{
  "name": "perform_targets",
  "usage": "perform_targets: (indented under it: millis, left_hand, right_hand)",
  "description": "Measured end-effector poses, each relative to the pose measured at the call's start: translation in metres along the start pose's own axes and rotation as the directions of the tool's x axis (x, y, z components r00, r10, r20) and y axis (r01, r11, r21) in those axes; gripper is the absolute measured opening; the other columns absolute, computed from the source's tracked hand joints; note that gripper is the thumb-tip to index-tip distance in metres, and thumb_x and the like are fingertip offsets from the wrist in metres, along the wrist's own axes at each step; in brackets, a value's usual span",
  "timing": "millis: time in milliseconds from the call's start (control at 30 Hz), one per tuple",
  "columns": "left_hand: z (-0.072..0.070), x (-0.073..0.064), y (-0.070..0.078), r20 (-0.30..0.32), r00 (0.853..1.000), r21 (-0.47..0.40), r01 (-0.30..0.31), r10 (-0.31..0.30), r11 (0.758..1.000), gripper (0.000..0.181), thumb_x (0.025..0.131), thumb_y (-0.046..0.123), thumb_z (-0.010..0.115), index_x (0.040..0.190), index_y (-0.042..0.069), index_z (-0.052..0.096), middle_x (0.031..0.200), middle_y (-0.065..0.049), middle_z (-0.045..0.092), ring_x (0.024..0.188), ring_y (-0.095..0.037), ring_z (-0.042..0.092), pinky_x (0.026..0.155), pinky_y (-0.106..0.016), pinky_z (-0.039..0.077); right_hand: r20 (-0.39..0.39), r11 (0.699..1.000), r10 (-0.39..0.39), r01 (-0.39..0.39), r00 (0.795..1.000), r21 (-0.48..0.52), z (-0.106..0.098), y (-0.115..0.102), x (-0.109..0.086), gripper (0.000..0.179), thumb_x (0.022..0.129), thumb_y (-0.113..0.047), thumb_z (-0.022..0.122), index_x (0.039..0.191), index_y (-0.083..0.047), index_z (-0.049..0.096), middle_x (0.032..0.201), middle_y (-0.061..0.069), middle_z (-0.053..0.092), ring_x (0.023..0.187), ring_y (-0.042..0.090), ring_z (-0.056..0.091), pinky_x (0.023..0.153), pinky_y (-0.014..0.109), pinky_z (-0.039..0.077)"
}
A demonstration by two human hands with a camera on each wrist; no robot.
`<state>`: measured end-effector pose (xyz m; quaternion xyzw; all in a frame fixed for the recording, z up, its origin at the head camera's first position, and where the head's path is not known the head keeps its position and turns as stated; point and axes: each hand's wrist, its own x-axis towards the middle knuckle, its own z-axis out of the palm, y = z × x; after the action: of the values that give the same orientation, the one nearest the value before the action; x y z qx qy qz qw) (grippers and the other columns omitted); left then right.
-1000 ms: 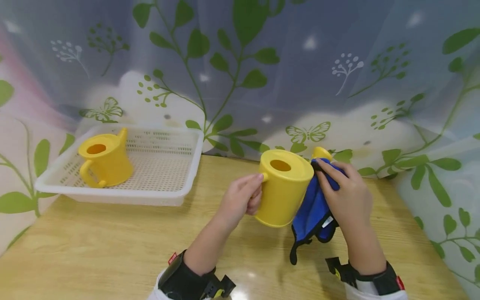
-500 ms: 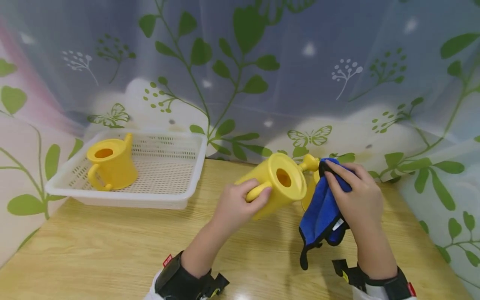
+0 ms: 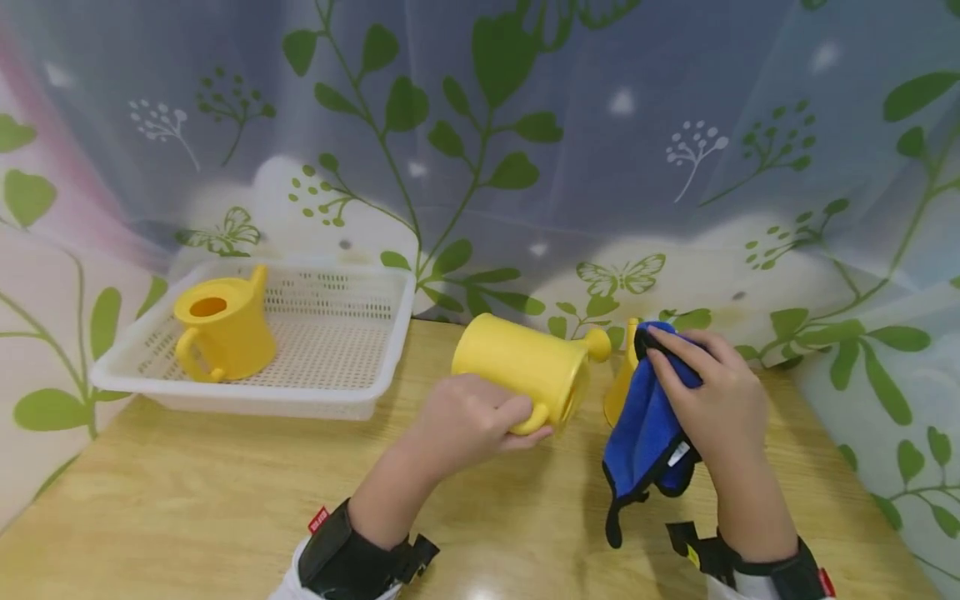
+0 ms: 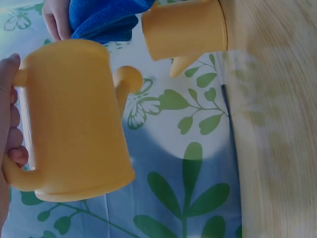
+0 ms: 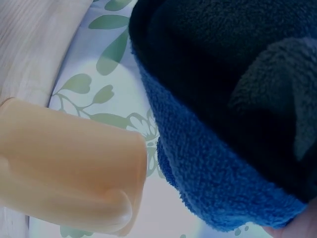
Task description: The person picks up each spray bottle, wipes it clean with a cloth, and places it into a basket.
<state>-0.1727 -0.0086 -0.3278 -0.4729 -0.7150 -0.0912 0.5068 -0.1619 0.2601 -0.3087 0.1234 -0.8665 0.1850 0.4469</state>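
My left hand [image 3: 472, 421] grips the handle of a yellow watering can [image 3: 517, 358], held up and tipped so its top faces to the right. In the left wrist view the same watering can [image 4: 77, 119] fills the left side, spout towards the curtain. My right hand [image 3: 712, 396] pinches a blue cloth [image 3: 645, 425] with black edging, which hangs down in folds. Behind the cloth a second yellow watering can [image 3: 618, 392] stands on the table, partly hidden; the right wrist view shows it [image 5: 74, 163] beside the cloth [image 5: 193, 163].
At the back left a white perforated basket [image 3: 292, 400] holds a third yellow watering can [image 3: 232, 329]. The wooden table [image 3: 225, 500] meets a curtain [image 3: 600, 183] printed with leaves along its back edge.
My left hand has turned the watering can from nearly upright onto its side and drawn it away from the cloth, uncovering part of the can behind. My right hand and the cloth have shifted slightly right.
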Motion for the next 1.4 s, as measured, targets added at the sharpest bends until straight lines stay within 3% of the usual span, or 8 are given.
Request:
perform_targets:
  millis: [267,367,467,667,767,1033,1200,1400]
  left_hand:
    - [0.000,-0.005,0.005,0.030,0.999,-0.034,-0.015,0.016,0.999,0.043,0.079,0.039,0.075,0.062,0.020,0.041,0.050,0.011,0.034,0.045,-0.001,0.031,0.046,-0.015,0.029]
    - [-0.001,-0.005,0.004,0.048,0.999,-0.026,-0.011,0.012,1.000,0.043,0.079,0.040,0.074,0.060,0.020,0.041,0.049,0.011,0.034,0.046,-0.001,0.030,0.046,-0.015,0.028]
    - [-0.001,-0.004,0.003,0.059,0.998,-0.021,-0.005,0.006,1.000,0.044,0.079,0.039,0.074,0.058,0.021,0.040,0.048,0.011,0.034,0.045,-0.001,0.030,0.046,-0.015,0.027]
    - [-0.001,-0.003,0.002,0.089,0.996,-0.003,-0.024,0.024,1.000,0.044,0.080,0.040,0.073,0.057,0.022,0.040,0.048,0.012,0.033,0.044,-0.001,0.028,0.045,-0.015,0.026]
    - [-0.001,-0.002,0.002,0.104,0.994,0.004,-0.039,0.038,0.999,0.045,0.081,0.040,0.072,0.056,0.022,0.039,0.046,0.012,0.032,0.043,0.000,0.026,0.044,-0.016,0.024]
    - [-0.002,0.000,0.000,0.094,0.994,0.037,-0.052,0.048,0.998,0.041,0.079,0.040,0.071,0.057,0.022,0.042,0.046,0.012,0.034,0.042,-0.001,0.030,0.043,-0.017,0.028]
    - [-0.002,0.000,0.002,0.122,0.991,0.029,-0.054,0.050,0.998,0.041,0.081,0.037,0.070,0.057,0.021,0.042,0.046,0.011,0.034,0.041,-0.001,0.031,0.042,-0.018,0.029]
    - [-0.003,-0.001,0.003,0.131,0.991,0.046,-0.038,0.032,0.998,0.041,0.082,0.036,0.071,0.056,0.020,0.043,0.046,0.010,0.033,0.040,-0.002,0.030,0.042,-0.018,0.026]
  right_hand:
    - [0.037,0.995,-0.104,0.104,0.994,-0.001,-0.010,-0.016,0.000,0.028,0.076,-0.012,0.080,0.104,-0.012,0.076,0.100,0.016,0.068,0.086,0.033,0.065,0.066,0.045,0.052]
    - [0.031,0.984,-0.179,0.178,0.983,0.030,-0.014,-0.025,0.002,0.024,0.089,-0.030,0.071,0.103,-0.011,0.076,0.099,0.017,0.068,0.087,0.033,0.065,0.069,0.046,0.053]
    - [0.045,0.965,-0.262,0.260,0.964,0.044,-0.017,-0.036,0.001,0.038,0.096,-0.044,0.056,0.102,-0.012,0.076,0.098,0.016,0.068,0.084,0.033,0.065,0.068,0.046,0.053]
    - [0.096,0.921,-0.388,0.390,0.917,-0.003,-0.018,-0.060,-0.007,0.027,0.073,-0.021,0.081,0.099,-0.015,0.077,0.095,0.014,0.069,0.073,0.029,0.065,0.057,0.040,0.054]
    - [0.109,0.911,-0.404,0.411,0.908,-0.048,-0.016,-0.069,-0.010,0.028,0.071,-0.019,0.082,0.097,-0.014,0.078,0.093,0.014,0.070,0.068,0.029,0.063,0.054,0.039,0.053]
    - [0.139,0.896,-0.428,0.440,0.893,-0.067,-0.010,-0.079,-0.016,0.023,0.083,-0.029,0.069,0.096,-0.013,0.078,0.093,0.014,0.070,0.064,0.026,0.059,0.053,0.036,0.051]
    - [0.195,0.891,-0.425,0.447,0.884,-0.080,-0.011,-0.084,-0.015,0.020,0.078,-0.024,0.076,0.095,-0.013,0.078,0.094,0.012,0.070,0.068,0.026,0.057,0.055,0.034,0.050]
    - [0.313,0.853,-0.456,0.509,0.833,-0.114,-0.012,-0.093,-0.003,0.022,0.074,-0.017,0.083,0.096,-0.015,0.078,0.096,0.011,0.069,0.075,0.027,0.060,0.061,0.035,0.053]
